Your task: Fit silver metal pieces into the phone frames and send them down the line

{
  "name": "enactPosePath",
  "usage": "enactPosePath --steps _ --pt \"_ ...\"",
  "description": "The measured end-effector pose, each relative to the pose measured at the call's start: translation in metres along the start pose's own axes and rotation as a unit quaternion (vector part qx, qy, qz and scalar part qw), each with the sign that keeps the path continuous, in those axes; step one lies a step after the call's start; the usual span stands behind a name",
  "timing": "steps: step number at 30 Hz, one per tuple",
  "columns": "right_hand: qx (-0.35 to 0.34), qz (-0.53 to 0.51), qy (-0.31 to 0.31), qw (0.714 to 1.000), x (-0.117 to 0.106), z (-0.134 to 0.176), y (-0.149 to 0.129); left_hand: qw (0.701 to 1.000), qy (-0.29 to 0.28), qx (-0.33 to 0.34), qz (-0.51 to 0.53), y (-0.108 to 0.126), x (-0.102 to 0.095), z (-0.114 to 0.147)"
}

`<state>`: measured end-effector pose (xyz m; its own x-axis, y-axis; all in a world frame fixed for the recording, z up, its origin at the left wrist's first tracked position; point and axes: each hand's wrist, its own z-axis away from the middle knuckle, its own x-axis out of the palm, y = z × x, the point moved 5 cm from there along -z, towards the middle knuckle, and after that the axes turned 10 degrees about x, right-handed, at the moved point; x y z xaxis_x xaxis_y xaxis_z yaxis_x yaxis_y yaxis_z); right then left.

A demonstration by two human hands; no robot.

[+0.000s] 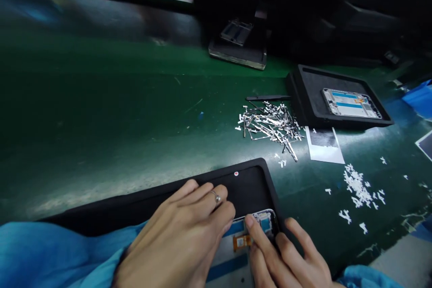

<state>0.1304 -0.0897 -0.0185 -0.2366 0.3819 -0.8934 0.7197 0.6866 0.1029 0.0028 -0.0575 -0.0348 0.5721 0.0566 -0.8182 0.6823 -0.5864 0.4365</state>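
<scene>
Both hands [189,243] on upward-pointing phone frame [243,247]

A heap of thin metal strips [270,125] lies on the green counter [101,112], with a black spudger [268,97] just behind it. Beside them a second black tray [303,94] carries a phone frame [351,103], and a white paper slip [324,145] lies at its front edge. White scraps [357,186] are scattered to the right. Dark machinery [236,18] stands at the back.
</scene>
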Motion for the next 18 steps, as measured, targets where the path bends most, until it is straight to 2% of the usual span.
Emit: enactPosePath --steps 5,9,11,14,16,18 --pt "0.009 0.000 0.005 1.000 0.001 -0.004 -0.003 0.999 -0.036 0.024 0.016 0.000 0.002 0.000" --pt "0.018 0.012 0.055 0.998 0.000 -0.012 -0.008 0.999 -0.026 0.028 0.010 0.003 0.003 -0.002" --pt "0.012 0.018 0.063 0.998 0.001 -0.012 -0.010 0.999 -0.004 0.041 0.006 0.003 -0.003 -0.001" --pt "-0.006 0.017 0.050 0.999 0.007 -0.005 -0.010 0.998 0.018 0.059 -0.020 -0.008 -0.022 0.008" --pt "-0.005 0.015 0.041 0.999 0.012 0.003 -0.009 0.998 0.013 0.013 -0.053 -0.027 -0.037 0.020" --pt "0.008 0.007 0.051 0.999 0.017 0.008 -0.006 0.993 0.007 -0.084 -0.086 -0.053 -0.052 0.037"
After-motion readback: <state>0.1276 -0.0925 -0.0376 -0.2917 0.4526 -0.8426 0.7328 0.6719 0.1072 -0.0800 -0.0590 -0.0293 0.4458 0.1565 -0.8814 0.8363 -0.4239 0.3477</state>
